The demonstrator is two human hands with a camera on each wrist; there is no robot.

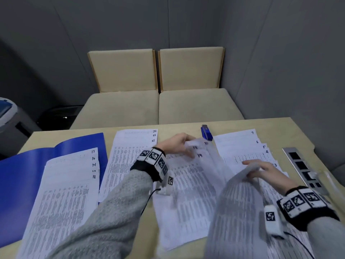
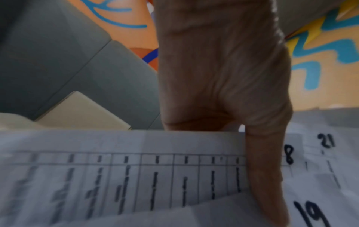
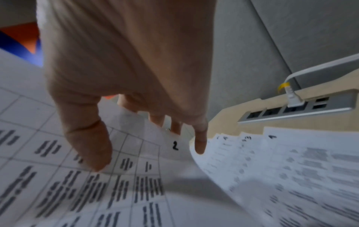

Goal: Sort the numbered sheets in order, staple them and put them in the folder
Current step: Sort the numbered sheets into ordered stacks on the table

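Numbered printed sheets lie in piles on the beige table (image 1: 291, 131). My left hand (image 1: 179, 144) pinches the top edge of sheet 18 (image 2: 116, 176) on the middle pile (image 1: 190, 184), thumb (image 2: 266, 169) on top; sheets 19 and 21 show beside it. My right hand (image 1: 261, 169) holds sheet 2 (image 1: 239, 212) lifted and curved above the right pile (image 1: 242, 146), numbered 3 to 7. In the right wrist view the thumb (image 3: 87, 138) presses on sheet 2 (image 3: 136, 192), fingers under its edge. The open blue folder (image 1: 28, 165) lies at the left, and the blue stapler (image 1: 206, 133) at the table's far edge.
A pile numbered 12 to 17 (image 1: 65, 193) rests on the folder. Another pile, 22 to 24 (image 1: 130, 146), lies to its right. A grey socket strip (image 1: 302, 167) with a white plug is set into the table's right side. A beige sofa (image 1: 158, 105) stands beyond the table.
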